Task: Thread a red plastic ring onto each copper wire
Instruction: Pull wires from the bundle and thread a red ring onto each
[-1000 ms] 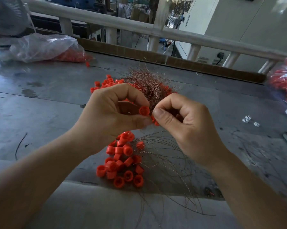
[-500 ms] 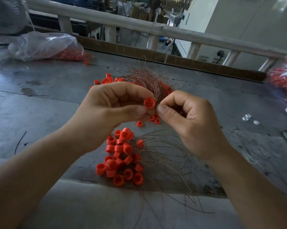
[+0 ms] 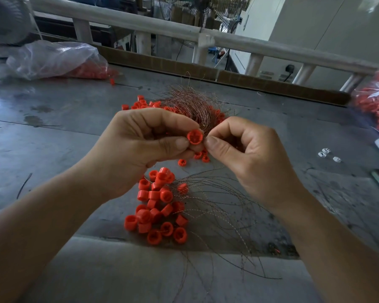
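Nearest, on the grey table (image 3: 53,154), lies a pile of red rings (image 3: 158,206), several of them with thin wires running out of them; these threaded wires (image 3: 228,215) fan away to the right and over the table's near edge. Above the pile, the left hand (image 3: 145,145) pinches a single red ring (image 3: 195,137) between the thumb and the curled fingers, its open face turned toward the camera. The right hand (image 3: 245,154) is curled too, its thumb and forefinger pressed together just at the ring's right side, where they seem to nip a wire strand (image 3: 204,126) coming down from the bundle; the strand is too fine to follow into the ring. A few loose rings (image 3: 202,157) lie on the table under the hands. Just behind the fingers is the bundle of copper wires (image 3: 188,103), heaped over more scattered rings (image 3: 140,103). To the right, well apart, sit three small white pieces (image 3: 326,153). At the far left, a clear plastic bag (image 3: 53,57) lies on its side with red rings inside, one having spilled just outside its mouth. At the right edge, a second plastic bag (image 3: 374,101) is packed with red rings. Beyond the table runs a pale railing (image 3: 184,33).
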Demonstrator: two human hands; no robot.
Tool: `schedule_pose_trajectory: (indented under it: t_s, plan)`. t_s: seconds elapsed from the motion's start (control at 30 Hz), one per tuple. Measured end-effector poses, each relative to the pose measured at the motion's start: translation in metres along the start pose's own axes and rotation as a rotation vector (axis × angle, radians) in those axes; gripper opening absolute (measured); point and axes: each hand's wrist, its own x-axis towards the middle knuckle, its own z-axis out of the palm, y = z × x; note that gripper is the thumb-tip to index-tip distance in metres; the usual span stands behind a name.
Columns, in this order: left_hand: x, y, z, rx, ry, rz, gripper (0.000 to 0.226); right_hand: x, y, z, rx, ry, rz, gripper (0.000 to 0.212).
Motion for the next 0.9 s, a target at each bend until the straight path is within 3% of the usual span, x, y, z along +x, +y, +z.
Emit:
schedule_pose_trajectory:
  t_s: [0.2,0.53,0.73,0.83,0.9]
  plan:
    - [0.0,0.001,-0.001,-0.055,-0.045,-0.045,0.028,0.0,-0.001,-0.001,0.105,-0.026,0.03,0.008]
    - [0.001,0.0,-0.003,-0.075,-0.168,-0.035,0.022,0.004,-0.002,-0.005,0.268,-0.053,0.119,0.024]
    - [0.001,-0.003,-0.004,-0.12,-0.218,-0.097,0.021,0.002,0.0,0.002,0.213,-0.093,0.165,0.031]
    - [0.001,-0.003,-0.005,-0.145,-0.19,-0.101,0.021,0.003,-0.002,-0.004,0.194,-0.11,0.156,0.021]
    - [0.002,-0.004,-0.005,-0.156,-0.15,-0.111,0.021,0.007,0.003,-0.012,0.123,-0.034,0.176,0.016]
